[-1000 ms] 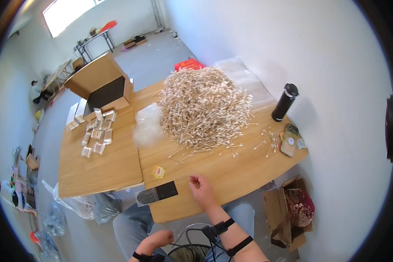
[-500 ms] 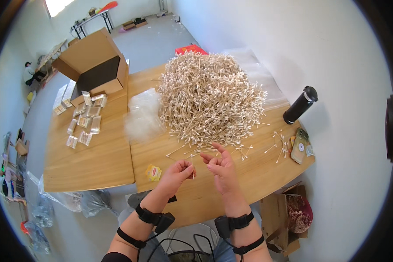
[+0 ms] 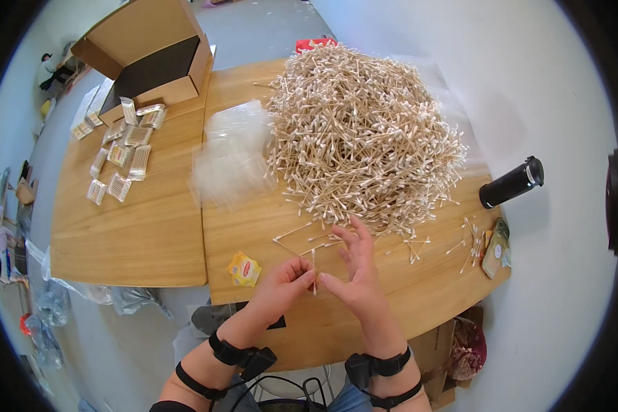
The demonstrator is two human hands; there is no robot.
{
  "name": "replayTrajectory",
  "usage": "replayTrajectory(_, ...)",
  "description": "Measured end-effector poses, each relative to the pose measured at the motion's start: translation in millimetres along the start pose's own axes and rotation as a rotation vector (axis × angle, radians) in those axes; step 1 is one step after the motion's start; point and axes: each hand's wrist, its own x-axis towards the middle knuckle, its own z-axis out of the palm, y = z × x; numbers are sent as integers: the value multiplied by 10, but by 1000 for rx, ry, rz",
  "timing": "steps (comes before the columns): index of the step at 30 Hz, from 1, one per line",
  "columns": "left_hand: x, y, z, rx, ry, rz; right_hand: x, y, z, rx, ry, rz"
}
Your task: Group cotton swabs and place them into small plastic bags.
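The left forearm and right forearm are slanting inward toward each other. The left hand is pinching, thumb against index finger. The right hand is standing open, fingers pointing upward, its thumb lying just beside the left fingertips.

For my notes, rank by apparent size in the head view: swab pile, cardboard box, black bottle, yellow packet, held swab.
1. Swab pile
2. Cardboard box
3. Black bottle
4. Yellow packet
5. Held swab
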Motion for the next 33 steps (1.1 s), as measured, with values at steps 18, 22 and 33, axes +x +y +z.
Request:
replayTrajectory(18, -55, 18, -2, 3, -4, 4, -29, -68, 116, -221, 22, -71)
replayTrajectory(22, -53, 1, -11, -17, -12, 18, -52, -80, 73, -9, 27, 299)
replayTrajectory(33, -43, -9, -29, -21, -47, -1, -36, 56, 36, -6, 5, 113)
